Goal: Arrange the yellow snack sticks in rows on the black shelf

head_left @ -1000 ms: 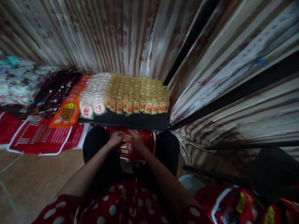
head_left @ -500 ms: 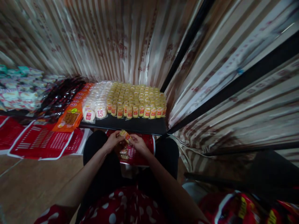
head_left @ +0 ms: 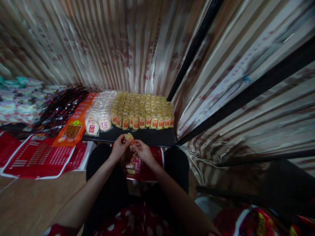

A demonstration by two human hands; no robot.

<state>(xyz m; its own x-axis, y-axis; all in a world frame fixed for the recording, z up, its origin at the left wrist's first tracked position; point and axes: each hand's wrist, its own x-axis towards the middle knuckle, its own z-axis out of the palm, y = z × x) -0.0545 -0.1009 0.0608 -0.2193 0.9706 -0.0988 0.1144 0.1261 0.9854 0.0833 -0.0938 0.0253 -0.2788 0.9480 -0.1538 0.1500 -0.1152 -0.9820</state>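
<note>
Between my two hands is a small yellow snack packet point(head_left: 131, 140) with a red label, held just in front of the black shelf edge. My left hand point(head_left: 119, 147) pinches its left end, and my right hand point(head_left: 143, 151) grips the lower right side. Below them a red printed bag point(head_left: 145, 165) lies over my lap area, with a few small packets point(head_left: 131, 166) on it. Behind the hands, rows of similar yellow packets point(head_left: 141, 111) stand on the black shelf point(head_left: 145, 137). Fingers partly cover the held packet.
Left of the yellow rows are white round wrapped crackers point(head_left: 98, 114), an orange snack bag point(head_left: 73, 127), dark shiny packets point(head_left: 59, 108) and white packets point(head_left: 21, 105). Red bags point(head_left: 41, 155) hang at left. Black frame bars point(head_left: 236, 93) and striped curtains point(head_left: 137, 46) enclose the back and right.
The view has shifted slightly, so the shelf goods sit a little lower. Both hands still hold the yellow packet, which has turned a little more upright.
</note>
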